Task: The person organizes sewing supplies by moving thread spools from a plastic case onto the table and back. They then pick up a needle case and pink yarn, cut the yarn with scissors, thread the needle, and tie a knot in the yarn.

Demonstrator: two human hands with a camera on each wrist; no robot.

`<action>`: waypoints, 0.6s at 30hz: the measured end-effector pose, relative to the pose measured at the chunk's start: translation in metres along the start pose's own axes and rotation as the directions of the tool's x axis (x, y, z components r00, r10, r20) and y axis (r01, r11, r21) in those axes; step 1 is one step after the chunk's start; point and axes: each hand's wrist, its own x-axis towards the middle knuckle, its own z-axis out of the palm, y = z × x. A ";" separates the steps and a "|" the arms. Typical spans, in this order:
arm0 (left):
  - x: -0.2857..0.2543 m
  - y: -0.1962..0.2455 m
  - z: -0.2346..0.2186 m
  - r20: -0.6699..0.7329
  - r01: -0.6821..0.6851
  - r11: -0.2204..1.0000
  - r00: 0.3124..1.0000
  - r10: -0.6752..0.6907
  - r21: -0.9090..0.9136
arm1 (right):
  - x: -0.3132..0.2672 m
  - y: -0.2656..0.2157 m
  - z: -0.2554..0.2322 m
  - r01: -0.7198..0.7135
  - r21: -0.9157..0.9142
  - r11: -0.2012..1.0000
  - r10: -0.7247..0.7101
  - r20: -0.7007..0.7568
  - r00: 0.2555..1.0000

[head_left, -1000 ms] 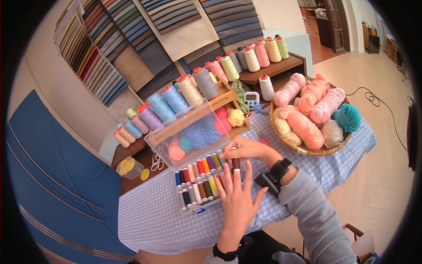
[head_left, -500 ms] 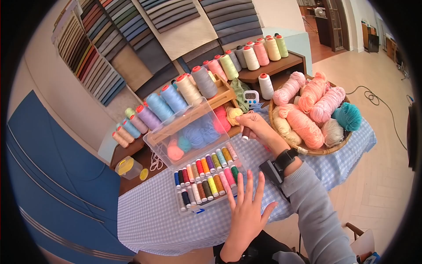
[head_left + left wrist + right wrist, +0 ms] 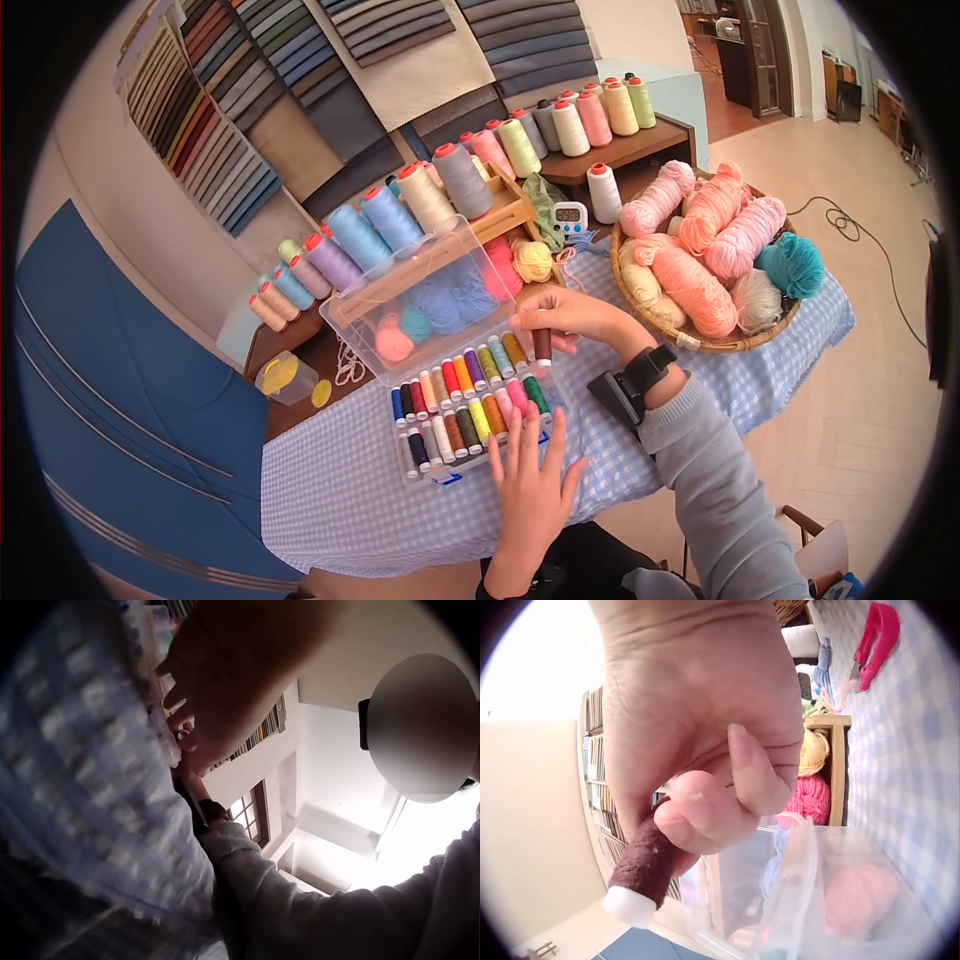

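The right hand (image 3: 572, 318) pinches a dark brown thread spool (image 3: 542, 345) above the right end of the clear spool box (image 3: 408, 474). In the right wrist view the fingers curl round the brown spool (image 3: 646, 864), its white end pointing down and left. The left hand (image 3: 532, 487) has its fingers spread, fingertips over the box's near right part by the pink spools (image 3: 517, 394); whether they touch is unclear. Two rows of coloured spools lie in the box, a green spool (image 3: 537, 394) at the right end. The left wrist view shows the left hand (image 3: 217, 690) beside the box.
The box's transparent lid (image 3: 345, 340) stands raised behind it. A wicker basket (image 3: 690, 342) of yarn is on the right. Behind are a wooden rack (image 3: 512, 215) with thread cones, a white timer (image 3: 570, 217) and pink-handled scissors (image 3: 877, 645). A small tub (image 3: 284, 378) stands left.
The right hand lifted the brown spool away from the box to the right, then brought it back over the box's right end. The left hand drew back, then moved slightly left.
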 end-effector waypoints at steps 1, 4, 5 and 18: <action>-0.001 -0.003 -0.001 -0.012 0.006 1.000 1.000 -0.006 -0.004 | -0.001 -0.004 0.001 -0.045 -0.042 0.998 0.048 0.061 0.997; -0.006 -0.011 -0.005 -0.029 0.011 1.000 1.000 -0.011 0.014 | 0.001 -0.002 0.002 -0.084 -0.127 0.988 0.100 0.129 0.986; -0.007 -0.013 -0.006 -0.034 0.011 0.999 0.999 -0.009 0.036 | 0.001 -0.001 0.003 -0.080 -0.166 0.983 0.104 0.139 0.985; -0.016 -0.036 -0.011 -0.105 0.020 0.974 0.994 -0.045 -0.224 | 0.003 0.002 0.005 -0.091 -0.229 0.969 0.127 0.149 0.981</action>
